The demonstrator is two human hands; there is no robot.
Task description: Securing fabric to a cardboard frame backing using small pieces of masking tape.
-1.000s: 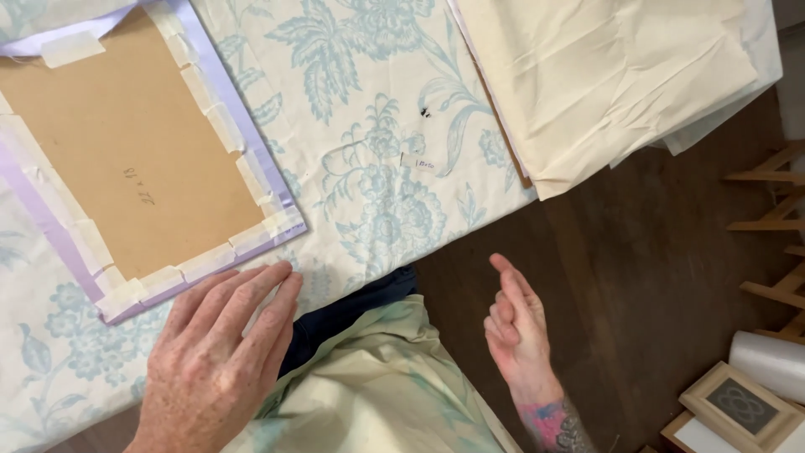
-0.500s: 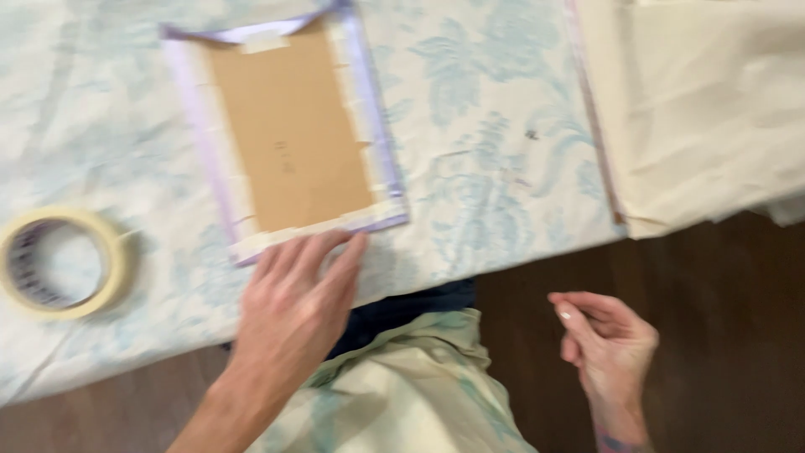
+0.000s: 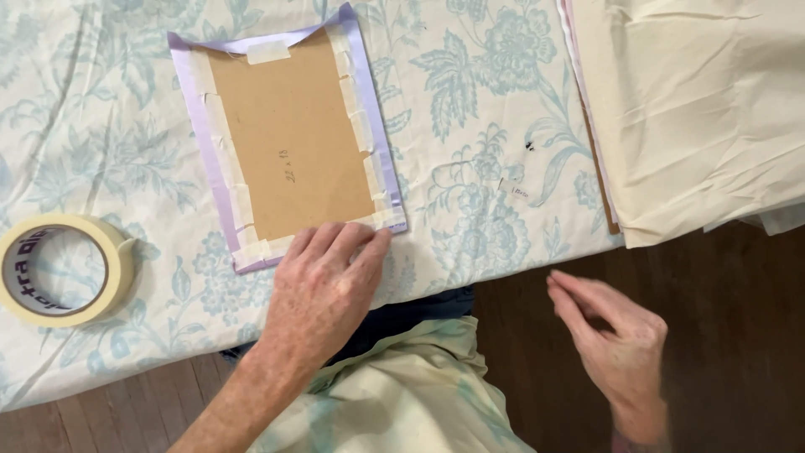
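Left hand: the left hand is lying flat, fingers spread, palm down, its fingertips pressing on the near edge of the board and holding nothing.
Right hand: the right hand is hanging off the tabletop's near edge above the wood floor, fingers loosely curled and drawn together, empty, slightly blurred.
Board: a brown cardboard rectangle is lying flat on the tabletop, slightly tilted, with lilac fabric folding over its edges.
Tape strips: short cream strips are running along all four sides of the board, fastening the fabric to the cardboard; one wider piece is sitting at the top edge.
Label: a small handwritten pencil mark is showing near the board's centre.
Tape roll: a cream roll of masking tape, printed inside its core, is lying flat well left of the left hand.
Tablecloth: pale cloth with a blue-green flower print is covering the tabletop.
Cream cloth: a folded cream sheet is lying at the right end, overhanging the edge.
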